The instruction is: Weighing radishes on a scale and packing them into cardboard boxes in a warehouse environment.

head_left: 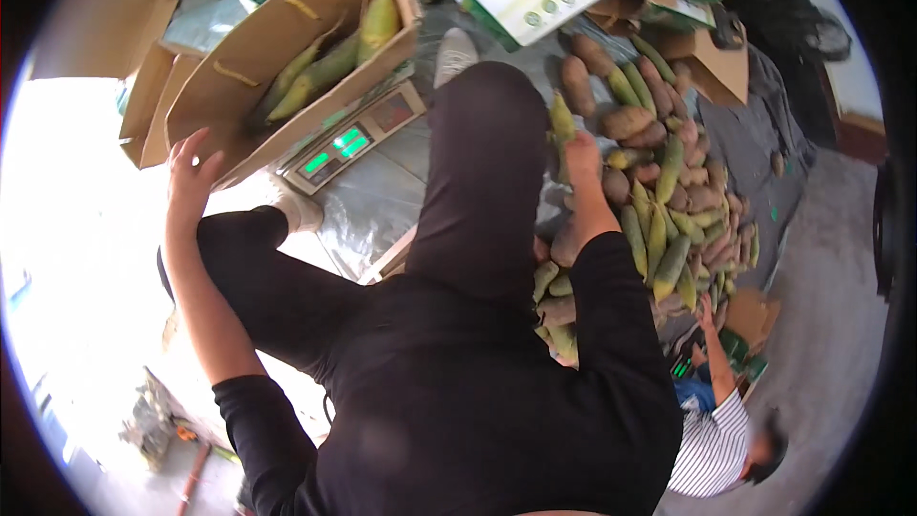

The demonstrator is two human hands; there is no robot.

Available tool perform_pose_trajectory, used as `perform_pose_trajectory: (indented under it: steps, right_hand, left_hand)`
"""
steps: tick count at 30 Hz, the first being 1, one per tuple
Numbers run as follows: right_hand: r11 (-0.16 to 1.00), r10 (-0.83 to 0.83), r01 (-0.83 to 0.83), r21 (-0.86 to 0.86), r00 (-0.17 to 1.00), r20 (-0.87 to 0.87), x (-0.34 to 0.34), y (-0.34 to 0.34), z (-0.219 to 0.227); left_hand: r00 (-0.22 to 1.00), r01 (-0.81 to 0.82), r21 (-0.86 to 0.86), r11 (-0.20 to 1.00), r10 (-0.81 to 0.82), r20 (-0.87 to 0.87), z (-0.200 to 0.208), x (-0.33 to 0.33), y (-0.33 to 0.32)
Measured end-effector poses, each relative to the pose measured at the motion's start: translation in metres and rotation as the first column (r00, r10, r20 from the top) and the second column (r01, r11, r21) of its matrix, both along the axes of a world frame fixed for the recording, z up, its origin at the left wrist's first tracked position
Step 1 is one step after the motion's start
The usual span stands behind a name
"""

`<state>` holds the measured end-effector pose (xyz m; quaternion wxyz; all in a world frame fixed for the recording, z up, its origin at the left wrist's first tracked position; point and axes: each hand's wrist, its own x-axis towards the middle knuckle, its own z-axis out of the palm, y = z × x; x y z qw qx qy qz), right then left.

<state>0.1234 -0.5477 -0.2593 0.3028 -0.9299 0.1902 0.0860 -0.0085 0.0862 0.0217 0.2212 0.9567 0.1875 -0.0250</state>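
A green-yellow, elongated vegetable (561, 115) is found right of centre in the upper half of the frame, at the left edge of a mixed pile (671, 167) of green and brownish-red vegetables. Its long axis is set nearly upright in the frame, with the narrow tip pointed toward the upper edge and leaned slightly left; its lower part is partly covered by the right hand (582, 151), whose fingers appear to be closed around it. The step in hand is judged to be the picking of one piece from the pile; a clean lift clear of its neighbours seems to be called for next. At the left of the frame, the left hand (191, 177) is held with fingers loosely curled and apart, beside the near end of an open cardboard box (277, 43); whether the box is touched cannot be told. Several long green vegetables (378, 24) are held in the box, and a scale (389, 112) with lit green digits is seen along its lower right side. A co-worker (712, 449) in a striped top is seen at lower right.
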Motion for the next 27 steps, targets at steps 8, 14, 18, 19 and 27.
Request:
perform_pose_trajectory:
  steps: [8, 14, 18, 19, 27]
  right_hand:
    - [0.956, 0.052, -0.090, 0.280, 0.989, 0.140, 0.078, -0.002, -0.017]
    - [0.804, 0.384, -0.458, -0.381, 0.887, -0.257, 0.046, 0.113, 0.066]
    - [0.889, 0.319, -0.381, -0.255, 0.914, -0.252, 0.032, 0.096, 0.039]
    - [0.893, 0.359, -0.407, -0.191, 0.902, -0.239, 0.027, 0.089, 0.033]
    - [0.950, 0.297, -0.301, 0.079, 0.953, 0.056, 0.021, 0.013, 0.051]
  left_hand:
    - [0.998, -0.060, 0.025, 0.998, 0.061, -0.020, 0.001, 0.016, -0.019]
    - [0.991, -0.125, 0.106, 0.986, 0.129, -0.030, 0.016, -0.011, -0.010]
    - [0.995, -0.079, 0.103, 0.992, 0.086, -0.057, 0.014, -0.002, -0.014]
    - [0.994, -0.081, 0.097, 0.992, 0.087, -0.068, 0.015, 0.000, -0.015]
    - [0.997, -0.068, 0.078, 0.995, 0.070, -0.020, 0.015, -0.008, -0.015]
